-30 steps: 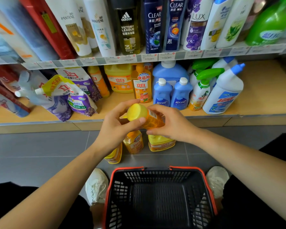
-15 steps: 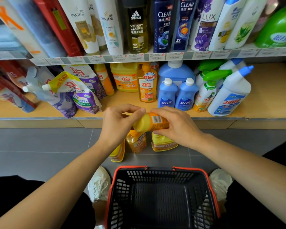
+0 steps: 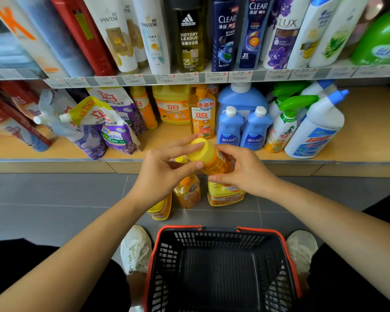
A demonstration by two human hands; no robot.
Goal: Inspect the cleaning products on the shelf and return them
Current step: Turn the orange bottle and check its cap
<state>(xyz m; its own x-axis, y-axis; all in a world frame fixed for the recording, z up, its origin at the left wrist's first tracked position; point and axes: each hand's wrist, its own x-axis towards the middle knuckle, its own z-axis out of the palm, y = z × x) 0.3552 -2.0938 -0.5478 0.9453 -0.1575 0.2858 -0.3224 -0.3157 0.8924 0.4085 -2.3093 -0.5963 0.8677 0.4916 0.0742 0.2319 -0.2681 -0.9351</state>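
I hold an orange detergent bottle (image 3: 214,162) with a yellow cap tilted on its side, in front of the lower shelf (image 3: 369,131). My left hand (image 3: 164,170) pinches the yellow cap end between thumb and fingers. My right hand (image 3: 245,170) grips the orange body from the right. The bottle's lower half is hidden behind my right hand. On the lower shelf stand more orange detergent bottles (image 3: 203,113), blue bottles (image 3: 230,127) and white spray bottles (image 3: 318,129).
Three orange bottles (image 3: 187,192) stand on the grey floor below my hands. A black basket with a red rim (image 3: 221,230) sits between my white shoes. Refill pouches (image 3: 113,127) lean at the shelf's left. Shampoo bottles (image 3: 189,34) fill the upper shelf.
The bottle has turned in my hands: the barcode side seen half a second ago is gone and the yellow cap faces up toward me again. Both hands stayed on it.
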